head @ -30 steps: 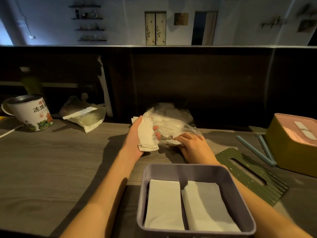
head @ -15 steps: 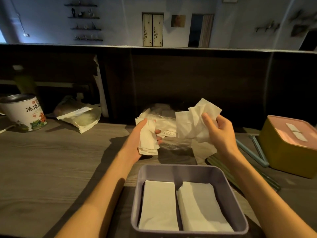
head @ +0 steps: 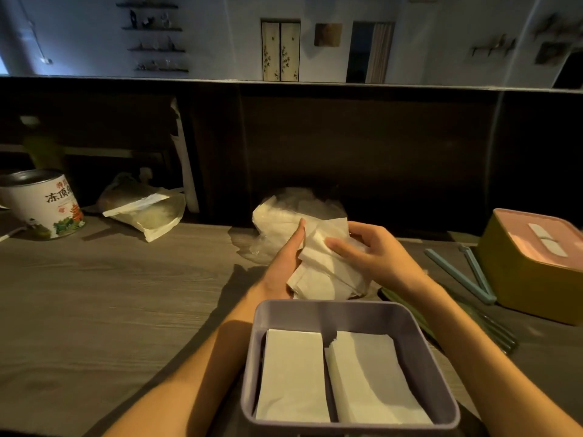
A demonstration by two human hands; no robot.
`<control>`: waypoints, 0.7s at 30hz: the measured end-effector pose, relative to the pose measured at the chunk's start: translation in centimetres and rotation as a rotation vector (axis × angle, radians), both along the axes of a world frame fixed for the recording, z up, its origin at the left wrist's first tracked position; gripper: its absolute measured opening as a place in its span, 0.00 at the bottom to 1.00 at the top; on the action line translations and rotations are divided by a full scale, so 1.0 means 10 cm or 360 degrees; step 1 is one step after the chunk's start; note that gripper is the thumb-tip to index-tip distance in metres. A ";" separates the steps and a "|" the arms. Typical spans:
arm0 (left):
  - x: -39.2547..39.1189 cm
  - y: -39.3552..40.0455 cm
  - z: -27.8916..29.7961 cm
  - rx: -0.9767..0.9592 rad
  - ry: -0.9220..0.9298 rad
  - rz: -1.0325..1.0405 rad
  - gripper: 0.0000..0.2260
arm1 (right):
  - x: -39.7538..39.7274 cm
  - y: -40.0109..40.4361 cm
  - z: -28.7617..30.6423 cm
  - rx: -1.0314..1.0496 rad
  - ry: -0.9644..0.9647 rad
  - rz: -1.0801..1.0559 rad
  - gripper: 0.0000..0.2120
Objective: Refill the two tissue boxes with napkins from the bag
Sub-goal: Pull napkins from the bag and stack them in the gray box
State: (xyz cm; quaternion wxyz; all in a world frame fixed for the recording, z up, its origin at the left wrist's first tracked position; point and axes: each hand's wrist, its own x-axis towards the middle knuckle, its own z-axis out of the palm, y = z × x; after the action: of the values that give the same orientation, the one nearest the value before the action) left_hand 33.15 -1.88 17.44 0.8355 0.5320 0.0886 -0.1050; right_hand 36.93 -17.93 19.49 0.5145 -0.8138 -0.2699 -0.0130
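Purple tissue box (head: 347, 313): two napkin stacks (head: 340, 376).

View: one head-worn wide-angle camera.
Facing: forward and down across the desk (head: 94, 310), toward a dark partition.
Nearness: forearms enter from the bottom edge; purple tissue box (head: 315, 313) closest, directly below.
Shared: nothing, single view.

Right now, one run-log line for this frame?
both hands: left hand and right hand hold napkins | purple box: two stacks, open
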 end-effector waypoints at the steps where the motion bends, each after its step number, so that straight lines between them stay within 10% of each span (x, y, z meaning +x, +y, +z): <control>1: 0.00 -0.01 -0.02 -0.0080 -0.0011 -0.0063 0.27 | 0.02 0.01 -0.03 -0.0033 -0.0083 -0.0073 0.04; 9: 0.03 0.05 -0.08 -0.0187 -0.0090 -0.0145 0.22 | 0.18 -0.09 -0.07 -0.0335 0.0051 -0.0277 0.23; 21: -0.01 0.15 -0.07 -0.0152 -0.0109 0.0016 0.13 | 0.19 -0.27 0.04 0.0477 0.0114 -0.0296 0.09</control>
State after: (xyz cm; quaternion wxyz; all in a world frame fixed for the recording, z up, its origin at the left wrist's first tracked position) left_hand 33.01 -0.43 16.79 0.8630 0.4944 0.0575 -0.0866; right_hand 38.85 -20.66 19.92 0.6359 -0.7494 -0.1701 -0.0715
